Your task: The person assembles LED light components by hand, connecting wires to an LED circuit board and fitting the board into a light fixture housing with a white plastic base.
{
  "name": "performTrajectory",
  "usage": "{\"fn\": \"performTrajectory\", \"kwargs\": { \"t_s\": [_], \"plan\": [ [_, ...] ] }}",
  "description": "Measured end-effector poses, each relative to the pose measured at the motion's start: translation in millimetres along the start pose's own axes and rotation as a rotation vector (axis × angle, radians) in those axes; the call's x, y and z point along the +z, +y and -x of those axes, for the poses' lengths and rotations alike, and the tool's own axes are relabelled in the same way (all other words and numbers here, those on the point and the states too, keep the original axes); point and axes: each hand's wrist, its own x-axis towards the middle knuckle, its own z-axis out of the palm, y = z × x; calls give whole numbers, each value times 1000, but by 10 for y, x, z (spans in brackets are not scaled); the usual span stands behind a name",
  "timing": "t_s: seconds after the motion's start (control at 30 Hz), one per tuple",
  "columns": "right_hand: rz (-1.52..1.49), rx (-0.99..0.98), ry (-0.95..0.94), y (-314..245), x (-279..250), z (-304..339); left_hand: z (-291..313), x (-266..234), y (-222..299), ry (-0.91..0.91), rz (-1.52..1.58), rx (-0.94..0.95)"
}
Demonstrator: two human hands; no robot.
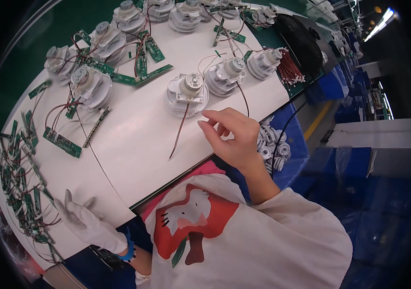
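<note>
My right hand, bare, hovers at the lower right of a round white motor unit. Its thumb and forefinger tips are slightly apart, the other fingers are curled, and nothing shows between them. From that unit a thin dark wire trails over the white tabletop. In a white glove, my left hand has its fingers spread, holds nothing, and is beside a heap of green circuit boards with wires at the left edge.
Several more motor units stand along the far side, some wired to green boards. A bundle of red-brown wires lies at the right, near a black object. A blue bin of white plastic parts is beside the table.
</note>
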Motion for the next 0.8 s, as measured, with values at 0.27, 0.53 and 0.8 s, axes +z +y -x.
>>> {"fn": "performTrajectory", "kwargs": {
  "t_s": [0.27, 0.53, 0.8],
  "plan": [
    [-943, 722, -490, -233, 235, 141, 62, -130, 0, 5, 90, -35],
    [-1172, 789, -555, -80, 211, 366, 26, -534, -33, 238, -57, 28],
    [-1126, 714, -571, -107, 278, 324, -141, -1024, -108, 376, -461, 114]
  ]
}}
